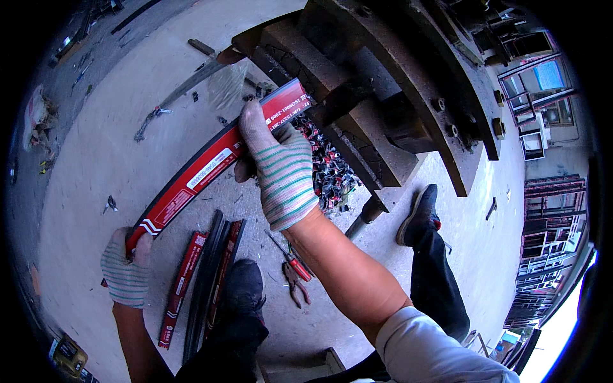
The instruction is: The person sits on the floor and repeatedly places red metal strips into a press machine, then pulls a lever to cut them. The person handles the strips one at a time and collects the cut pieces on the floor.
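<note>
Currently, both hands hold one long, narrow strip with a glossy red face and black edges (pixel 182 195), which slants above the concrete floor (pixel 83 166) toward a dark, heavy machine of thick steel plates (pixel 383 76). The left hand (pixel 126 265), in a white knitted glove with green stripes, is closed around the strip's lower end; the right hand (pixel 278 163), gloved alike, grips it near the upper end, thumb laid across the red face and fingers curled beneath. A crumpled piece of translucent plastic (pixel 227 89), bag or sheet I cannot tell, lies beyond the strip. Small black and red offcuts (pixel 329 169) are heaped loose beside the machine. White print runs along the red face, with a white label panel midway and white chevrons toward the left hand. Three more strips lie side by side near the left shoe (pixel 244 287): a red-faced one (pixel 182 290), a black one (pixel 203 287) and another red-faced one (pixel 225 274). Between the shoes, a red-handled screwdriver (pixel 297 268) rests just beside a pair of pliers (pixel 295 284). Steel edges crowd the strip's upper end, whether touching I cannot tell, while wide floor with scattered scraps opens to the left.
</note>
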The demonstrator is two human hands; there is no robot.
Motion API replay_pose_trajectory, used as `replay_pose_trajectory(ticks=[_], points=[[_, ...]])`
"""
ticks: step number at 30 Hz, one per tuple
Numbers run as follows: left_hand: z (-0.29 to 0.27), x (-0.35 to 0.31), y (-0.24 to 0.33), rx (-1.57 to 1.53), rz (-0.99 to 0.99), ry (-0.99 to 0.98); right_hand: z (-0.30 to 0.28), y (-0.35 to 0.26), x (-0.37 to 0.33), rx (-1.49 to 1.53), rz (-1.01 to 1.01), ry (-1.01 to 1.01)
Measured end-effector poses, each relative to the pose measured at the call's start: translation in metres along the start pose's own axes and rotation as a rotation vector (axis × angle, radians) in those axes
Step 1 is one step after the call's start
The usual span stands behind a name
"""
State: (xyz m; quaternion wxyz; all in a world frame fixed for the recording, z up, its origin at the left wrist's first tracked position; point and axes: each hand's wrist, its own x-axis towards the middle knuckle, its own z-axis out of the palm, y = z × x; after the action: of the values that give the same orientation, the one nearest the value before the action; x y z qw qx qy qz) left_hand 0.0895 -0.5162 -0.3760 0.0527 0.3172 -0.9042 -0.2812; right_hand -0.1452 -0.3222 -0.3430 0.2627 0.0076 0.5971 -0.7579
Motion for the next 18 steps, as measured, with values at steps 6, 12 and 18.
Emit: replay_pose_trajectory(ticks=[6, 12, 18], points=[[0.003, 0.0, -0.004, -0.012, 0.035, 0.014, -0.003, 0.001, -0.001, -0.001, -0.011, -0.009], [0.002, -0.003, 0.001, -0.034, 0.026, 0.003, -0.006, -0.001, -0.004, 0.0, -0.024, -0.043], [0.012, -0.007, -0.024, -0.002, -0.106, -0.028, -0.025, 0.048, -0.024, 0.006, -0.071, -0.026]])
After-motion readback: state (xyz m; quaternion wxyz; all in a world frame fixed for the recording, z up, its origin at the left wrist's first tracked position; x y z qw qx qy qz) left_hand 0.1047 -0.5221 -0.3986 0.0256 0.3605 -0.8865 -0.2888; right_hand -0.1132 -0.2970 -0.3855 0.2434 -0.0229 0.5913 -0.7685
